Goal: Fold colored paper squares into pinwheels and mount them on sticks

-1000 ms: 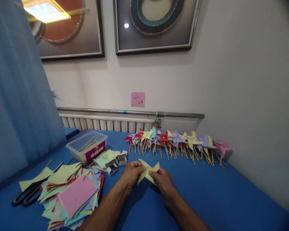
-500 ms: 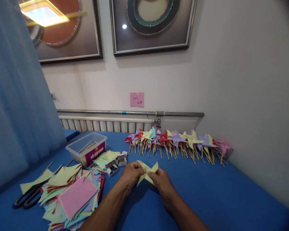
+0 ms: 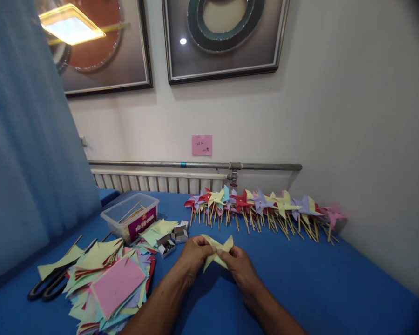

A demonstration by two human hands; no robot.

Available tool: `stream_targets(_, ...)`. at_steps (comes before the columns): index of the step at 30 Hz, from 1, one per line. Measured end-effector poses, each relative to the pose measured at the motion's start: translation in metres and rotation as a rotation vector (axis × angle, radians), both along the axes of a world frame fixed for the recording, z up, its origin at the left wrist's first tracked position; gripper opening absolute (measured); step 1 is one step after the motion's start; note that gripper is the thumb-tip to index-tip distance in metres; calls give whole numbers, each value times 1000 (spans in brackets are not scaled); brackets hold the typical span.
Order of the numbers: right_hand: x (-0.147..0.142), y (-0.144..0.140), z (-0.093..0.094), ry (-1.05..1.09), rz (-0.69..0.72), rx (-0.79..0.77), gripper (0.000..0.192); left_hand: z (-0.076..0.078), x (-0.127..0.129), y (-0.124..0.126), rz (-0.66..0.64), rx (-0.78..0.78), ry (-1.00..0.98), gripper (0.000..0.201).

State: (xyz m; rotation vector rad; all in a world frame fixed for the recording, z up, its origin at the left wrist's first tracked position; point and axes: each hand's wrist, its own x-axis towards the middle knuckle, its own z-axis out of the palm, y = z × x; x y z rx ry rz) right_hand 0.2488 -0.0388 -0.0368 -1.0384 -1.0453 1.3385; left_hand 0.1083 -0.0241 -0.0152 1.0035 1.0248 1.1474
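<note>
Just above the blue worktop (image 3: 300,279), near its middle, a yellow paper pinwheel (image 3: 218,250) is pinched between both hands: the left hand (image 3: 194,253) is closed on its left side, the right hand (image 3: 240,266) on its right. A row of finished pinwheels (image 3: 261,207) lies beyond, by the wall. A pile of coloured paper (image 3: 108,284) and scissors (image 3: 47,287) lie to the left.

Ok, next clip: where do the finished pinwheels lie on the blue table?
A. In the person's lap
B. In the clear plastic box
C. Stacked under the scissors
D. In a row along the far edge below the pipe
D: the finished pinwheels lie in a row along the far edge of the blue table, below the pipe, while both hands hold a yellow-green paper piece.
</note>
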Motion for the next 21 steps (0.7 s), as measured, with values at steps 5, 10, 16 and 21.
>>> stream_targets(5, 2, 3, -3, -40, 17, 21, 39, 3, -2, -1, -12, 31, -30, 24)
stream_targets(10, 0, 3, -5, -43, 24, 28, 38, 3, -3, 0, -46, 15, -102, 29)
stream_targets(16, 0, 2, -6, 2, 62, 24, 37, 1, -2, -1, -62, 4, -114, 24)
stream_targets(21, 2, 15, -19, -15, 22, 8, 39, 2, -10, 7, -40, 91, 95, 18)
